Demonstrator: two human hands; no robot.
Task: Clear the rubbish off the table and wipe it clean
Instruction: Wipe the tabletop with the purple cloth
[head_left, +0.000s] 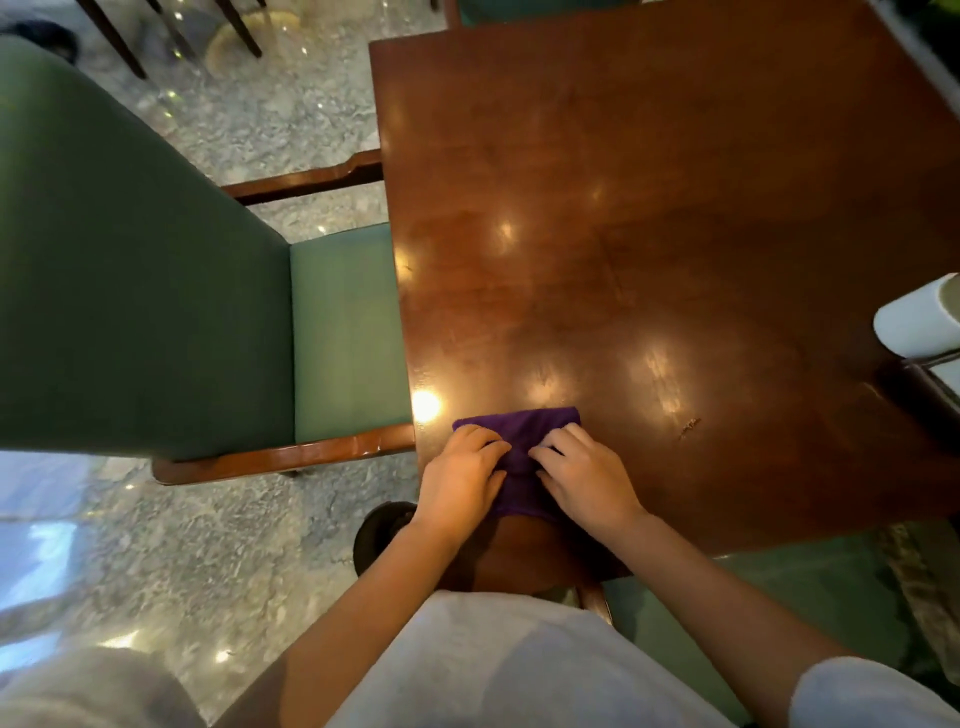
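Wiping step, judged. Purple cloth (519, 457) lies bottom centre on table (649, 208). Left hand (460, 480) and right hand (587, 475) pinch its folds, fingers curled. Next: sweep toward crumb (690, 427), lower right.

Under both grips lies a purple cloth (519, 436), soft, matt and slightly fuzzy, bunched between the left hand (460, 480) and the right hand (584, 475). Beyond the grip the counter (649, 218) is dark polished wood, smooth and glossy enough to mirror the ceiling lights. Left of the grip a chair (156, 291) shows matt green upholstery in a varnished wooden frame. The floor (249, 540) beneath looks like shiny mottled stone.
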